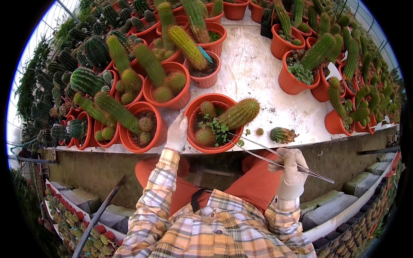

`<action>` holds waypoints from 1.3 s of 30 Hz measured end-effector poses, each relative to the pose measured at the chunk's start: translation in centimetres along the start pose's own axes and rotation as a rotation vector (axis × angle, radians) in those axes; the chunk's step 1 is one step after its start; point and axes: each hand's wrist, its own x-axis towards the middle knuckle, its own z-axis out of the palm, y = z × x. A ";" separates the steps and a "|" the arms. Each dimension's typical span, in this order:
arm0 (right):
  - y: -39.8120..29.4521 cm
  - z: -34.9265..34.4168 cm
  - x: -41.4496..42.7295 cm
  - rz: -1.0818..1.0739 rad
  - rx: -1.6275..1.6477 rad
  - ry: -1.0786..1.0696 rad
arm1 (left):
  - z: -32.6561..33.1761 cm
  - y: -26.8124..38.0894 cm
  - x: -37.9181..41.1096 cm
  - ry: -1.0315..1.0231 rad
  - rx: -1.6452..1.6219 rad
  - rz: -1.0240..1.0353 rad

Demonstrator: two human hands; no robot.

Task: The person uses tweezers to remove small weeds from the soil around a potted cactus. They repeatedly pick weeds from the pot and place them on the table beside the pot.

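Note:
My gloved left hand [177, 133] rests against the left outer wall of an orange plastic pot [233, 149] near the bench's front edge; its fingers are partly hidden at the rim. In that pot stand a leaning columnar cactus [240, 113], small round cacti [204, 136] and leafy green weeds [220, 129]. My gloved right hand [291, 166] grips long metal tweezers [263, 157]. Their spread tips reach the leaves at the pot's right side. A small loose cactus [283, 135] with a brown, dry end lies on the bench right of the pot, beside a tiny round cactus [259, 131].
Potted cacti crowd the white bench [248, 61] on the left and right. Close to my left hand stands another cactus pot [161, 129]. Soil crumbs lie on the bench. Behind me are concrete blocks [329, 206], a metal pipe [98, 216] and lower beds of small cacti.

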 end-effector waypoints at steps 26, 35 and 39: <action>5.5 6.4 1.1 -0.350 -0.330 -0.240 | 2.4 1.3 -0.9 0.203 -0.113 -0.150; 4.8 6.5 0.8 0.038 -0.005 -0.073 | 2.4 1.0 -0.9 0.187 -0.095 -0.140; 4.4 5.5 2.2 0.095 -0.048 -0.038 | 2.1 2.3 -0.9 0.168 -0.134 -0.142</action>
